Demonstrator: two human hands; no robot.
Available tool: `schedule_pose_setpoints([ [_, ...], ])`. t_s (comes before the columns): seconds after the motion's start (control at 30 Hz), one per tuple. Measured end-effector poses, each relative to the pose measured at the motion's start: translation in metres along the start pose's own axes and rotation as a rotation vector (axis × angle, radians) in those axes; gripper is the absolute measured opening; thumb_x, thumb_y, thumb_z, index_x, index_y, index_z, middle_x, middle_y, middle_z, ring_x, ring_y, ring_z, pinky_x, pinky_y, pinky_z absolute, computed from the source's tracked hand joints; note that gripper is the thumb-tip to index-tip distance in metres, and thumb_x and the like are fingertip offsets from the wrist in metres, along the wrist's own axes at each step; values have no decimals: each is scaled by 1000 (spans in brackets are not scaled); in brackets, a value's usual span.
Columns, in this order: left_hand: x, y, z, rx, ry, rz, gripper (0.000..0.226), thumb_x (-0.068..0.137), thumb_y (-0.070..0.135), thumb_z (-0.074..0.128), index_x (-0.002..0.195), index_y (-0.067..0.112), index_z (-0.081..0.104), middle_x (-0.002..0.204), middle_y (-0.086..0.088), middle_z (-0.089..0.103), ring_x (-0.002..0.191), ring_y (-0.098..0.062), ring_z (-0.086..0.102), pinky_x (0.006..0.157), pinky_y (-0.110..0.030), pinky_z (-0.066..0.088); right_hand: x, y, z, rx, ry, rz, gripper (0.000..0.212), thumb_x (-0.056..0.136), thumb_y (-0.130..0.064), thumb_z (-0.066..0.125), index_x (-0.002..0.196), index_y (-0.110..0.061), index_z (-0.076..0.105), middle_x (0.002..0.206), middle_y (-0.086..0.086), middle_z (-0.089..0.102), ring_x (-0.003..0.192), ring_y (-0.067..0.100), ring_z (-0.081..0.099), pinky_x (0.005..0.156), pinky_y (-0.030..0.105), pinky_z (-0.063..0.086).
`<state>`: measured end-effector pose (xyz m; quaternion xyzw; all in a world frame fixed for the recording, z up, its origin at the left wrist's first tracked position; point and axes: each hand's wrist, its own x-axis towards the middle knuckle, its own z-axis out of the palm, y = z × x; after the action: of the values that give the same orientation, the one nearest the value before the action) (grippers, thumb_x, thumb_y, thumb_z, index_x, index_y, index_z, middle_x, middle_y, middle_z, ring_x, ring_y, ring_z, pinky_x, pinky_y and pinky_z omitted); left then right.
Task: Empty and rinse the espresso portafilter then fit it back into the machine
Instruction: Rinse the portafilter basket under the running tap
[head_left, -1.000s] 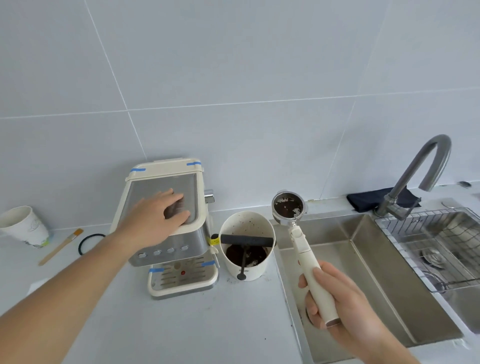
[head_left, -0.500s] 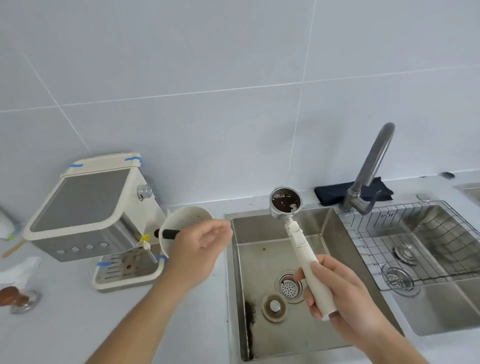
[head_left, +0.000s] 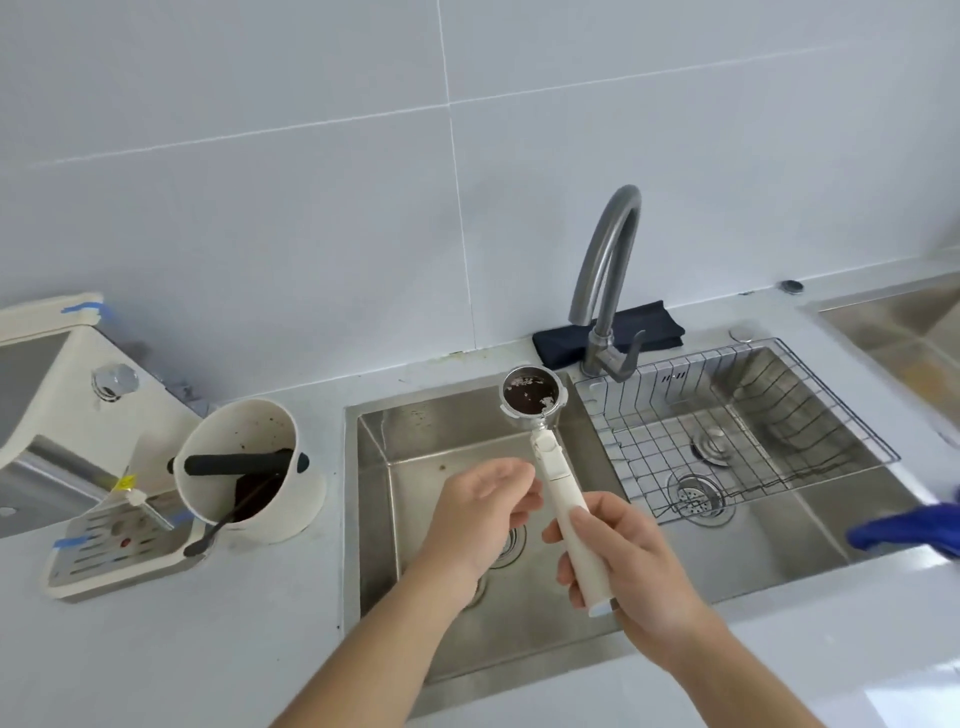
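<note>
Portafilter (head_left: 531, 399) up over the sink (head_left: 737, 558), near the tap (head_left: 605, 280), coffee bits inside the basket. Right hand (head_left: 631, 564) wrapped tight round the white handle. Left hand (head_left: 480, 512) just beside the handle, fingers loosely bent, holding nothing. Espresso machine (head_left: 62, 415) and knock box (head_left: 249, 467) off to the left.

No legible text, label, brand or number on anything in view.

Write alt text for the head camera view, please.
A right hand holds a portafilter with coffee residue above a steel sink, the left hand beside its handle. A knock box and espresso machine stand left.
</note>
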<state>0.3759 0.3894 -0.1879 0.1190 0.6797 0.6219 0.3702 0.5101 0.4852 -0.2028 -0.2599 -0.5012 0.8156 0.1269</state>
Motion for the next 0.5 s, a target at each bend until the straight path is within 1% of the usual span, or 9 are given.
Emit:
schedule_pose_setpoints([
  [0.1, 7, -3, 15, -25, -40, -46, 18, 92, 26, 62, 92, 17, 78, 92, -7, 78, 90, -22, 73, 86, -40, 56, 1, 5, -9, 1, 3, 7, 13, 84, -28, 67, 89, -18, 73, 91, 14, 72, 59, 24, 61, 46, 33, 48],
  [0.2, 13, -8, 27, -5, -33, -64, 14, 88, 26, 64, 90, 22, 78, 80, -1, 75, 83, -20, 70, 87, -43, 57, 2, 9, -15, 17, 12, 8, 22, 80, -35, 70, 93, -18, 73, 92, 15, 72, 60, 25, 62, 48, 33, 49],
  [0.3, 20, -10, 36, -6, -12, -93, 11, 83, 26, 67, 84, 23, 77, 72, 4, 73, 75, -15, 68, 79, -35, 60, 8, 13, -21, 6, 23, 15, 26, 79, -39, 70, 95, -18, 72, 91, 14, 72, 60, 26, 62, 48, 34, 49],
  [0.37, 24, -11, 38, -3, -3, -102, 12, 78, 26, 67, 79, 17, 76, 67, 4, 70, 68, -14, 65, 69, -27, 58, 12, 17, -24, -3, 26, 16, 24, 81, -38, 69, 95, -18, 71, 91, 13, 72, 60, 26, 62, 49, 34, 49],
  [0.43, 29, -12, 41, -2, -2, -109, 11, 79, 21, 67, 78, 12, 74, 65, 3, 69, 63, -13, 64, 61, -21, 54, 15, 19, -27, -4, 31, 24, 21, 83, -36, 68, 95, -19, 71, 90, 13, 72, 60, 27, 63, 50, 35, 50],
  [0.5, 34, -12, 43, 6, 1, -122, 10, 82, 18, 68, 79, 12, 74, 66, 2, 70, 64, -13, 65, 60, -21, 54, 18, 20, -30, -9, 35, 35, 18, 85, -33, 67, 96, -20, 72, 89, 12, 72, 61, 27, 64, 52, 36, 51],
])
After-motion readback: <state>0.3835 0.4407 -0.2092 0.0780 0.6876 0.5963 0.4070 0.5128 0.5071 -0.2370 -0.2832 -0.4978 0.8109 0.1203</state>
